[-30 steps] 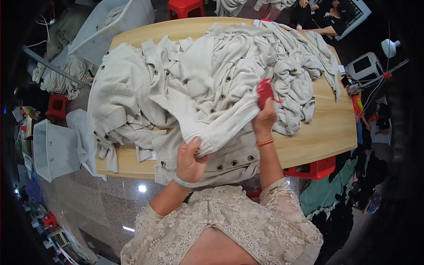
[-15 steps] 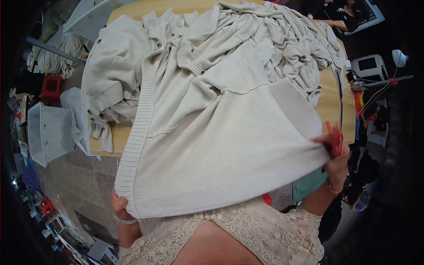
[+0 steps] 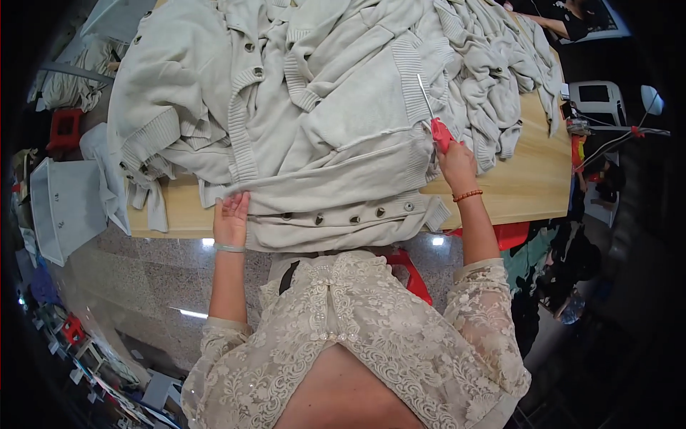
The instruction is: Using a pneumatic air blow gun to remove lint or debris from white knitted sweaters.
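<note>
The right hand (image 3: 459,161) is closed around a slim metal tool with a red handle (image 3: 441,134), whose thin shaft points far and slightly left over the ribbed band of a cream knitted cardigan (image 3: 343,179). That cardigan lies across the near side of the pale wood-grain worktop (image 3: 500,191), folded over on itself, its smooth panel running from left to right between the two hands. The left hand (image 3: 231,220) has its fingertips against the left end of this fold; whether they pinch the fabric, I cannot tell. Just nearer, along the worktop's near edge, runs a strip of cream knit with a row of dark round buttons (image 3: 319,219). Rumpled cream knitted garments (image 3: 179,79) spread over the far and left parts of the worktop, with more heaped at far right. A white plastic bin (image 3: 71,204) stands on the left, and a red plastic stool (image 3: 511,235) shows beneath the near right edge.
</note>
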Demonstrator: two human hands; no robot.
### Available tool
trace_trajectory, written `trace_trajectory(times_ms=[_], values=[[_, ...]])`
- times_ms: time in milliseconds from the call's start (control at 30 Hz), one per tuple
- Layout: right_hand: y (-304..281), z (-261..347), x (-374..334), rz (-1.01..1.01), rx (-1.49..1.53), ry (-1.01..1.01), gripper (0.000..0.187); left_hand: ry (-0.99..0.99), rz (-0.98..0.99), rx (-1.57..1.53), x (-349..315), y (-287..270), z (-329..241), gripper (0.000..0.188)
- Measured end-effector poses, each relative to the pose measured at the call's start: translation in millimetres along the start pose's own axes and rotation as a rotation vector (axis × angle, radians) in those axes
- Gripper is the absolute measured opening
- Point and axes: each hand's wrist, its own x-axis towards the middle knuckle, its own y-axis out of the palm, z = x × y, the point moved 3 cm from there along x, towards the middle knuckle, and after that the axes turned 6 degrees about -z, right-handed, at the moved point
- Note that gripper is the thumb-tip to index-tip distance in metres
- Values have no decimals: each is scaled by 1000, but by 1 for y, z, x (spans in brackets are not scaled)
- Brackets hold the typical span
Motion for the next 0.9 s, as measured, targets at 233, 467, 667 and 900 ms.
trace_trajectory(times_ms=[233, 467, 667, 900], values=[[-17, -52, -40, -155, -161, 139, 33, 951, 375, 1319, -55, 104, 85, 38], [-22, -60, -86, -128, 133, -215, 43, 1193, 1388, 1764, -35, 206, 255, 56], [-17, -75, -105, 218, 112, -44, 28, 1282, 1424, 2018, 15, 206, 297, 60], [-44, -21, -112, 384, 169, -224, 19, 1264, 1446, 1920, 23, 200, 294, 66]])
